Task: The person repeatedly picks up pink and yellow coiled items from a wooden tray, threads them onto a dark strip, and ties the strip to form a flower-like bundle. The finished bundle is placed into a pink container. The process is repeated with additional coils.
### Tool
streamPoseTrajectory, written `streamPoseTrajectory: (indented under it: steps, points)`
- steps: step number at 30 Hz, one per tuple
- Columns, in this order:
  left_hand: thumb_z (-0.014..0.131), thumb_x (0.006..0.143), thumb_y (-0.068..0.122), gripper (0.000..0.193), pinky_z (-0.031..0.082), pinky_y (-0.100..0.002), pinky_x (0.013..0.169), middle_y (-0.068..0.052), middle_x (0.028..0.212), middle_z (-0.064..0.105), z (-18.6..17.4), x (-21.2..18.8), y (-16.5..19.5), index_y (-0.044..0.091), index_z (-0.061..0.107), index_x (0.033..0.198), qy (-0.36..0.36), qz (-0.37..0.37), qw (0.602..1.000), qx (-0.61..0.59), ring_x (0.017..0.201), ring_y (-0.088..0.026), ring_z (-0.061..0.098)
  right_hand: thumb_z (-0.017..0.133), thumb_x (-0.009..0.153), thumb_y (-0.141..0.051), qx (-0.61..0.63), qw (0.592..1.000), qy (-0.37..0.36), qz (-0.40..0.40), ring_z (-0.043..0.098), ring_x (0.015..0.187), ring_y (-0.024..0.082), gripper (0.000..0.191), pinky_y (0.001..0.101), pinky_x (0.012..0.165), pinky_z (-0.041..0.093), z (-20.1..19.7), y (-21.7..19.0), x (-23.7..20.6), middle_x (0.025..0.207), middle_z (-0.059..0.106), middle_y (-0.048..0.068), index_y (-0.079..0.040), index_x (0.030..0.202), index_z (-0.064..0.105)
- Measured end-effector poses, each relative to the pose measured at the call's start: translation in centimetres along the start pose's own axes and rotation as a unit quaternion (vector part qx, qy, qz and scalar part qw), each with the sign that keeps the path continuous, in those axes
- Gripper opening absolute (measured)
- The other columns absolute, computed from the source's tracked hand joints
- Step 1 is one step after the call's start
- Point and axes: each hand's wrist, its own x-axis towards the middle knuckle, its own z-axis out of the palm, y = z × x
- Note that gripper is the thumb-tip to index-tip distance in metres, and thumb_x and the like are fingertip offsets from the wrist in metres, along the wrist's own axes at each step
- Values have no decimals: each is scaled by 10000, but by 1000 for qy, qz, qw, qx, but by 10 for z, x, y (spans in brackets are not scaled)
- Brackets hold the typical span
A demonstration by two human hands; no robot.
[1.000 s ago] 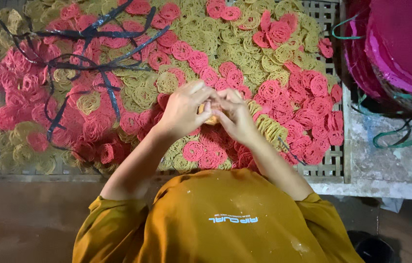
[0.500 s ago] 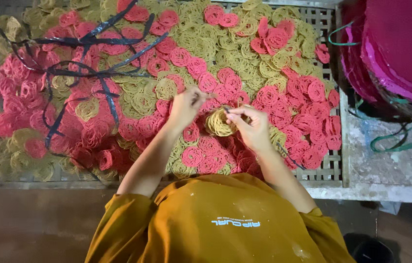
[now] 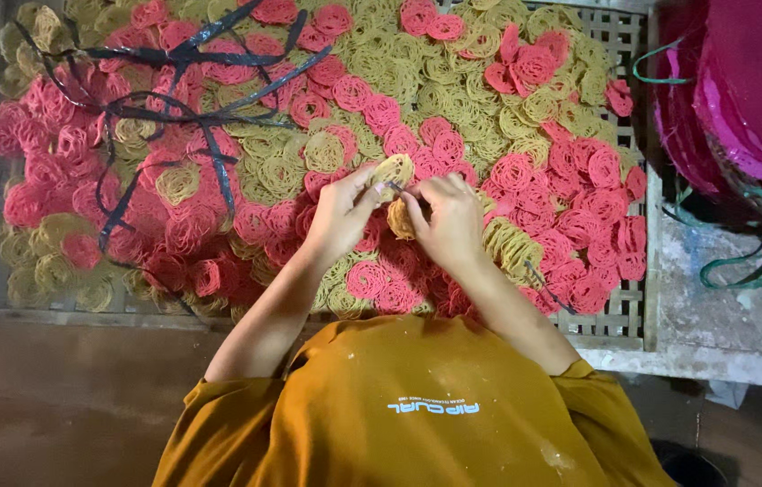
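My left hand (image 3: 342,215) pinches a yellow coiled noodle cracker (image 3: 392,170) by its edge, lifted just above the pile. My right hand (image 3: 447,219) is closed on another yellow cracker (image 3: 399,219) and touches the first one, fingertips meeting between the two hands. Under both hands lies a woven bamboo tray (image 3: 626,311) covered with pink crackers (image 3: 579,171) and yellow crackers (image 3: 462,99), several deep. My mustard-orange shirt (image 3: 417,406) fills the bottom of the view.
Black plastic strips (image 3: 192,108) lie tangled over the left part of the pile. Stacked pink tubs (image 3: 751,90) with green cord (image 3: 733,275) stand at the right on a worn concrete ledge (image 3: 715,334). A brown floor (image 3: 56,397) runs along the near left.
Both hands have moved slightly up the pile. The yellow cracker between the fingers has been raised and turned, and a second yellow one now shows under my right hand.
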Motion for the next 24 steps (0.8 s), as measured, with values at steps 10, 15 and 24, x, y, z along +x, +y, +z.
streamPoseTrajectory:
  steps: [10, 15, 24]
  points:
    - [584, 1008, 113, 343, 407, -266, 509, -95, 693, 647, 4, -8, 26, 167, 727, 1316, -9, -101, 987, 120, 540, -64, 463, 805, 892, -116, 37, 999, 20, -2, 645, 794, 272, 133, 408, 742, 515, 3, 7, -7, 855, 714, 116, -24, 874, 710]
    - [692, 966, 99, 235, 577, -267, 772, -40, 993, 784, 5, -1, 26, 137, 771, 1184, 25, 24, 992, 120, 796, -35, 703, 786, 906, -81, 111, 994, 7, -16, 667, 799, 278, 112, 403, 751, 517, 3, 11, -11, 872, 717, 136, 3, 919, 712]
    - [716, 954, 119, 281, 572, -378, 976, -60, 1105, 744, 7, 1, 43, 82, 689, 1232, -21, 31, 999, 9, 1015, -145, 724, 751, 916, -66, 204, 971, -23, 125, 641, 672, 206, 82, 344, 595, 493, 6, 20, -12, 823, 716, 112, 2, 960, 740]
